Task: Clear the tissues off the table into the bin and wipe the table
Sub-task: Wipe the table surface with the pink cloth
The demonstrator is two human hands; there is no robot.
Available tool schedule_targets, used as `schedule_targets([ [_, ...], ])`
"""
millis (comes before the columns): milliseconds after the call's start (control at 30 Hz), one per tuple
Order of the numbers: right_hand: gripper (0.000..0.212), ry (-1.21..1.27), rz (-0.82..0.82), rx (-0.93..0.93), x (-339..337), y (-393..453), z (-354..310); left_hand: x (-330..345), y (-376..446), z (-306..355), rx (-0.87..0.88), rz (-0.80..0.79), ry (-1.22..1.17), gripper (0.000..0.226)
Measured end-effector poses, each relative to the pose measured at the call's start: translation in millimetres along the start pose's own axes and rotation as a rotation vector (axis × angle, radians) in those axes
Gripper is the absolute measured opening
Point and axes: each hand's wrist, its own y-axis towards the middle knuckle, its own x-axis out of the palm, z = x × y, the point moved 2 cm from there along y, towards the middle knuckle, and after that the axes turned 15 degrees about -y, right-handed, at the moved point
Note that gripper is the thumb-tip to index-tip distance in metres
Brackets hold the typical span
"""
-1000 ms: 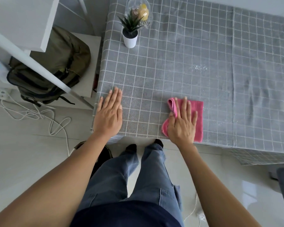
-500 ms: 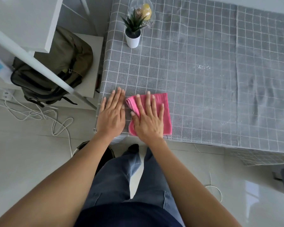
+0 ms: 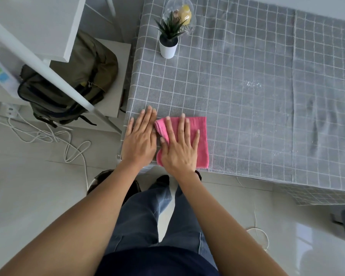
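Observation:
A pink cloth (image 3: 201,140) lies flat on the grey checked table (image 3: 247,56) near its front left corner. My right hand (image 3: 178,148) presses down on the cloth with fingers spread, its thumb at the cloth's folded left edge. My left hand (image 3: 139,139) rests flat on the tablecloth right beside it, touching the cloth's left edge and holding nothing. A dark round bin (image 3: 100,179) shows on the floor, partly hidden under my left forearm. No tissues are in view on the table.
A small potted plant (image 3: 168,42) in a white pot and a clear plastic bag (image 3: 184,14) stand at the table's far left. Wet specks (image 3: 252,84) glint mid-table. A green backpack (image 3: 72,82) sits on a low shelf to the left, with white cables (image 3: 48,134) on the floor.
My right hand has slid the pink cloth leftward along the front edge until it meets my left hand. The left hand has stayed flat in place.

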Motion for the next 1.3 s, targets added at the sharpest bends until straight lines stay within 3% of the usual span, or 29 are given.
schedule_targets([
  [133, 0.056, -0.021, 0.011, -0.049, 0, 1, 22, -1, 1, 0, 0.004, 0.006, -0.022, 0.055],
  [333, 0.052, -0.02, -0.002, 0.262, -1, -6, 115, 0, 0, -1, -0.008, 0.019, -0.012, 0.054],
  [500, 0.054, 0.023, -0.004, 0.373, -1, -2, 102, 1, 0, -1, -0.009, 0.024, -0.013, 0.055],
  [700, 0.054, -0.001, 0.01, 0.09, 2, -2, 20, 1, 0, -1, 0.005, 0.031, -0.014, 0.055],
  [833, 0.054, 0.012, 0.043, -0.056, 1, -6, 26, 2, 1, -1, 0.009, 0.025, -0.012, 0.054],
  [900, 0.054, -0.024, 0.052, -0.033, 1, -6, 54, 2, 0, -1, 0.0, 0.021, -0.008, 0.054],
  [1067, 0.054, 0.005, 0.007, 0.227, 1, -11, 128, 1, 0, -1, -0.006, 0.013, -0.001, 0.055],
  [1233, 0.053, 0.0, 0.009, 0.309, 0, -9, 117, 1, 0, -2, -0.005, 0.021, 0.001, 0.056],
  [1300, 0.054, -0.038, -0.004, 0.234, 1, -1, 90, 2, 0, -1, -0.009, 0.024, -0.002, 0.055],
])
